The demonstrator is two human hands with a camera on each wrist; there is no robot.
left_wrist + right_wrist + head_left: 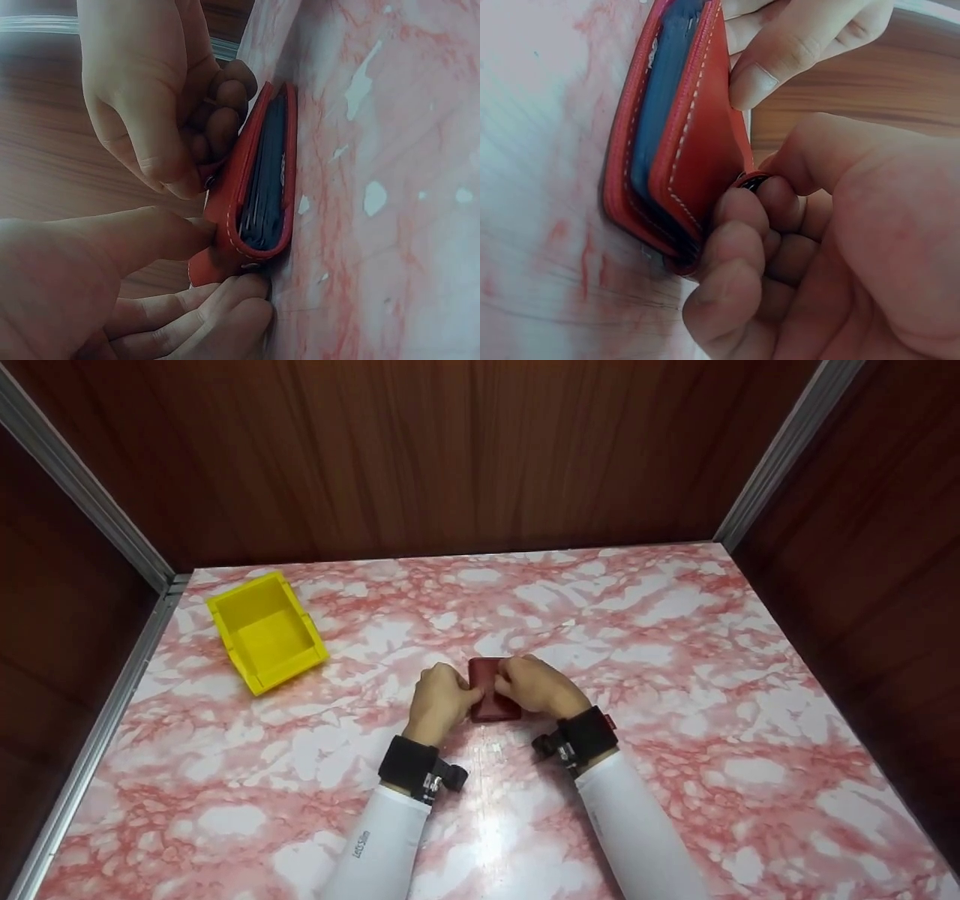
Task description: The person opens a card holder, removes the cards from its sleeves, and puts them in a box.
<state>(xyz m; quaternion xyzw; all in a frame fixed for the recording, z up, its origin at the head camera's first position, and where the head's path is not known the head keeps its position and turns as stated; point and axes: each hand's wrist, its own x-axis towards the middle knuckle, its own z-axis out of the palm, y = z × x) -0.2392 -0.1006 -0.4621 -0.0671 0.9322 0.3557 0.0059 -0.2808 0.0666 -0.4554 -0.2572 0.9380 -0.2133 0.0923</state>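
A red leather card holder (484,671) with pale stitching lies on the table between both hands. Dark inner sleeves (266,180) show between its covers in the wrist views. My left hand (441,701) grips it at the spine side, thumb on the upper cover and the other fingers curled low against the spine. With curled fingers, my right hand (540,686) pinches the small strap (754,178) at the opposite edge, where a dark snap shows. The strap's tip is partly hidden by the right fingers.
An open yellow bin (274,649) stands at the back left of the pink-and-white marbled table (675,660). Dark wood-grain panels (480,457) with metal corner strips enclose the back and both sides. Each wrist carries a black strapped camera (589,735).
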